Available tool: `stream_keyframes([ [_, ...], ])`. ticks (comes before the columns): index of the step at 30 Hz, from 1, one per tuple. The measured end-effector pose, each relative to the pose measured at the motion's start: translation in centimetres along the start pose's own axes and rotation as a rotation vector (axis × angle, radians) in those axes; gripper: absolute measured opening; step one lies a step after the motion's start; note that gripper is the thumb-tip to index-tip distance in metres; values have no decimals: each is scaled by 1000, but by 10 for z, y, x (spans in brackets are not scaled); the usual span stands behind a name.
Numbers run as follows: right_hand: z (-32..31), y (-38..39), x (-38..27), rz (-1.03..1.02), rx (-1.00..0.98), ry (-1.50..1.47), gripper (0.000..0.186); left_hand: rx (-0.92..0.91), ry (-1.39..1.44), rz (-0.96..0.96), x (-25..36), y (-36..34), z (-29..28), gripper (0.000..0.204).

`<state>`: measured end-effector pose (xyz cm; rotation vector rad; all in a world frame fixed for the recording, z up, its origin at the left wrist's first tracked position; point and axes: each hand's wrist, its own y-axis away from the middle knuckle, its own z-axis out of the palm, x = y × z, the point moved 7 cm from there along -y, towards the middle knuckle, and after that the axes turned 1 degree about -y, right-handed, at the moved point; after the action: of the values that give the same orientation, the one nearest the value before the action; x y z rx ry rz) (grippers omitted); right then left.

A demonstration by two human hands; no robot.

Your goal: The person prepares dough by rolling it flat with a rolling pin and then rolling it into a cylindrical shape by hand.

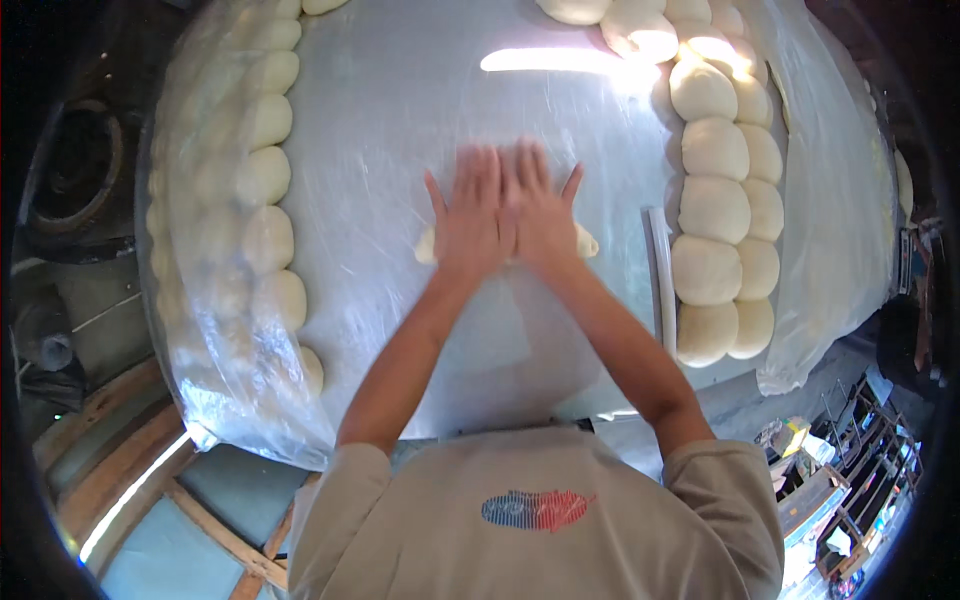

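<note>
My left hand [468,222] and my right hand [543,218] lie flat side by side on a piece of dough [426,246] in the middle of the metal table [400,120]. The fingers are stretched forward with both thumbs spread outward, and the fingertips are blurred by motion. Only the pale ends of the dough stick out beyond the hands; its middle is hidden under the palms. Neither hand grips anything.
Rounded dough balls [713,209] sit in two rows on the right, beside a clear plastic sheet [825,200]. A straight metal bar [662,285] lies next to them. More dough balls [269,236] line the left, partly beneath another plastic sheet [205,290].
</note>
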<state>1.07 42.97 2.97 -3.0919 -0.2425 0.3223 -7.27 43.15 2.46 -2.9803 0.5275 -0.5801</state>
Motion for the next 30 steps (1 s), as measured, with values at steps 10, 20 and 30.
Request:
stream_keyframes([
  [10, 3, -46, 51, 33, 71, 45, 55, 23, -252, -46, -13, -86, 8, 62],
  [20, -24, 148, 40, -65, -4, -13, 71, -282, -194, -88, -39, 133, -32, 73],
  [30, -74, 199, -114, -293, 12, -98, 68, 33, 382, -230, -5, 283, -114, 73],
])
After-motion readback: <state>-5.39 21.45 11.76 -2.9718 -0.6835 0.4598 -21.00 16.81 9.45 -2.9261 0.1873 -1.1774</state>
